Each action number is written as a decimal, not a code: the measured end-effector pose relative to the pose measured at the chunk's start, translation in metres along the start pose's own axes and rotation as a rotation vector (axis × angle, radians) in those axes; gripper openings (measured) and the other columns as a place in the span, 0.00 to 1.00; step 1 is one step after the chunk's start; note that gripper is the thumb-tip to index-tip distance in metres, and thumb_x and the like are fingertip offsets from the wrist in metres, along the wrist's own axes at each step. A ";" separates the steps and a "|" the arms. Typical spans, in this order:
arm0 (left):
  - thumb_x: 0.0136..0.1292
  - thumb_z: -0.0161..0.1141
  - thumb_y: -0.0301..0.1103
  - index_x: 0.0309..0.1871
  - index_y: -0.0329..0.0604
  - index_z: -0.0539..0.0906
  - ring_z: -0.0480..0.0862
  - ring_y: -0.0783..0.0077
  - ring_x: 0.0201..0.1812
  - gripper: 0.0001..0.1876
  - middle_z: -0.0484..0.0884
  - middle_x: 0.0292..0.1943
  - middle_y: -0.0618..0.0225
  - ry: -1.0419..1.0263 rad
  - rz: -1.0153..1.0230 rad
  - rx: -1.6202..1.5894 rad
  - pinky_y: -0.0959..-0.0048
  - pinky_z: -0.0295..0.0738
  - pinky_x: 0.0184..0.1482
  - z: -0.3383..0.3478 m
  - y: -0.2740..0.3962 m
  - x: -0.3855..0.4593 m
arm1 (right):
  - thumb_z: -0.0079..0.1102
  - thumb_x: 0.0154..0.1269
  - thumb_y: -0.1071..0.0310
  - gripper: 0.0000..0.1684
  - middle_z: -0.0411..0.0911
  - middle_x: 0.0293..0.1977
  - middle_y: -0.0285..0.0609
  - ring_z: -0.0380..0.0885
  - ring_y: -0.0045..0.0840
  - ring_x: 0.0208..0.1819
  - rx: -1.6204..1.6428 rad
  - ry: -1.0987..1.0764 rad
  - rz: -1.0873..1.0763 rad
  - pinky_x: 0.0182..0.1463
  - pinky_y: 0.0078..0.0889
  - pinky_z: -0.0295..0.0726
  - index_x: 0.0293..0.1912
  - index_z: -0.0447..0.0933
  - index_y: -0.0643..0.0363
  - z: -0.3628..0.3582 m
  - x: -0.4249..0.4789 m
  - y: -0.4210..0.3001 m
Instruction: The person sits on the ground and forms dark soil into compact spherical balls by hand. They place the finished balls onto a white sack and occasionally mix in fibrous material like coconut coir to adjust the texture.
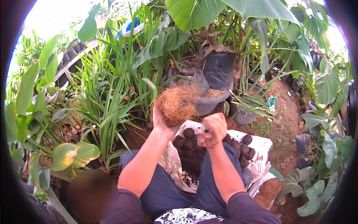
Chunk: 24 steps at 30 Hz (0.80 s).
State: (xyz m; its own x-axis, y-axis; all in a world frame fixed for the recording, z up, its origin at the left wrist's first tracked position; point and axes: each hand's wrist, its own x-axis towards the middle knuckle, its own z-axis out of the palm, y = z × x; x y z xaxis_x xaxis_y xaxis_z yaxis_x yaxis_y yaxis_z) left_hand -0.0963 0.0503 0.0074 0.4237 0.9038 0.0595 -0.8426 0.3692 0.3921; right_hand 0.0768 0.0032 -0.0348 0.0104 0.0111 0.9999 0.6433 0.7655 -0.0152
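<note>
My left hand [162,124] cups a loose clump of brown coconut fibre [177,105] from below, and stray strands stick out around it. Just to its right, my right hand [211,131] is raised with curled fingers. Motion blurs that hand, and whether it pinches a strand is unclear. Under both hands a white woven sack [261,145] is spread on the ground between and beside my knees. Dark soil [191,159] lies on the sack. Round dark balls [189,133] sit at the left of the soil, and several more balls [244,149] are grouped on the right.
A dark plastic basin [207,106] holds a black grow bag [217,70] ahead of me. Beside it, cut green leaves [253,102] lie across a grey pot [244,114]. More brown fibre [268,191] is at lower right. Strap-leaved plants [112,103] crowd the left.
</note>
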 end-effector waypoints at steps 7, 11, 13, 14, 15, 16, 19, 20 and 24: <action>0.77 0.47 0.58 0.69 0.45 0.77 0.81 0.49 0.63 0.31 0.81 0.65 0.56 -0.133 0.118 -0.006 0.48 0.78 0.66 -0.014 0.010 0.002 | 0.68 0.55 0.78 0.17 0.81 0.48 0.52 0.81 0.48 0.50 0.094 -0.103 0.253 0.56 0.47 0.81 0.47 0.81 0.66 0.043 0.001 -0.047; 0.78 0.45 0.57 0.70 0.47 0.77 0.81 0.52 0.64 0.29 0.81 0.65 0.57 -0.067 0.063 0.024 0.51 0.77 0.68 -0.002 0.005 -0.003 | 0.69 0.58 0.77 0.21 0.80 0.50 0.51 0.81 0.47 0.51 0.078 -0.061 0.384 0.56 0.44 0.81 0.52 0.80 0.64 0.043 0.010 -0.045; 0.78 0.46 0.56 0.69 0.47 0.77 0.81 0.54 0.65 0.28 0.81 0.64 0.57 -0.108 0.044 0.024 0.52 0.77 0.68 -0.010 0.005 0.000 | 0.71 0.57 0.77 0.21 0.80 0.51 0.50 0.81 0.46 0.51 0.048 -0.215 0.382 0.55 0.42 0.81 0.52 0.81 0.63 0.031 0.026 -0.038; 0.77 0.46 0.56 0.69 0.47 0.77 0.81 0.54 0.65 0.29 0.81 0.64 0.57 -0.115 0.032 0.033 0.52 0.77 0.68 -0.014 0.007 0.004 | 0.71 0.55 0.79 0.18 0.82 0.49 0.47 0.81 0.44 0.48 0.026 -0.230 0.368 0.52 0.40 0.81 0.48 0.83 0.61 0.029 0.025 -0.034; 0.77 0.46 0.56 0.69 0.46 0.77 0.81 0.54 0.65 0.29 0.81 0.64 0.57 -0.125 0.016 0.042 0.52 0.77 0.68 -0.014 0.008 0.006 | 0.71 0.55 0.79 0.18 0.82 0.48 0.46 0.81 0.43 0.48 0.034 -0.242 0.360 0.50 0.41 0.82 0.47 0.83 0.61 0.025 0.023 -0.028; 0.77 0.47 0.56 0.69 0.46 0.77 0.81 0.54 0.65 0.29 0.81 0.64 0.57 -0.144 -0.014 0.041 0.51 0.77 0.68 -0.014 0.008 0.006 | 0.70 0.55 0.78 0.17 0.82 0.46 0.46 0.81 0.43 0.47 0.043 -0.253 0.353 0.49 0.42 0.82 0.47 0.84 0.60 0.021 0.019 -0.022; 0.77 0.48 0.57 0.69 0.45 0.76 0.81 0.54 0.65 0.30 0.80 0.65 0.57 -0.167 -0.075 0.061 0.50 0.76 0.68 -0.012 0.009 0.004 | 0.70 0.55 0.80 0.14 0.83 0.41 0.43 0.81 0.40 0.43 0.094 -0.220 0.356 0.46 0.41 0.82 0.42 0.85 0.61 0.015 0.027 -0.018; 0.77 0.48 0.57 0.69 0.45 0.76 0.80 0.53 0.65 0.30 0.80 0.65 0.57 -0.152 -0.080 0.080 0.49 0.76 0.68 -0.011 0.008 0.003 | 0.70 0.54 0.81 0.13 0.83 0.40 0.43 0.81 0.40 0.43 0.128 -0.206 0.385 0.46 0.40 0.82 0.42 0.85 0.61 0.013 0.028 -0.017; 0.76 0.49 0.59 0.71 0.45 0.75 0.80 0.53 0.65 0.32 0.79 0.66 0.56 -0.141 -0.105 0.070 0.49 0.75 0.69 -0.016 0.005 0.007 | 0.69 0.55 0.83 0.12 0.83 0.40 0.44 0.82 0.39 0.42 0.187 -0.199 0.410 0.45 0.38 0.82 0.41 0.85 0.63 0.007 0.033 -0.016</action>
State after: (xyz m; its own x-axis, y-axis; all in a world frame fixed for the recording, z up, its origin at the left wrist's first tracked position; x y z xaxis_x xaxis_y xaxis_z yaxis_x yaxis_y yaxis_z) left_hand -0.1030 0.0622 -0.0043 0.5544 0.8203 0.1407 -0.7681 0.4392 0.4660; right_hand 0.0615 -0.0039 -0.0020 0.0759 0.4445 0.8925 0.4679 0.7746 -0.4256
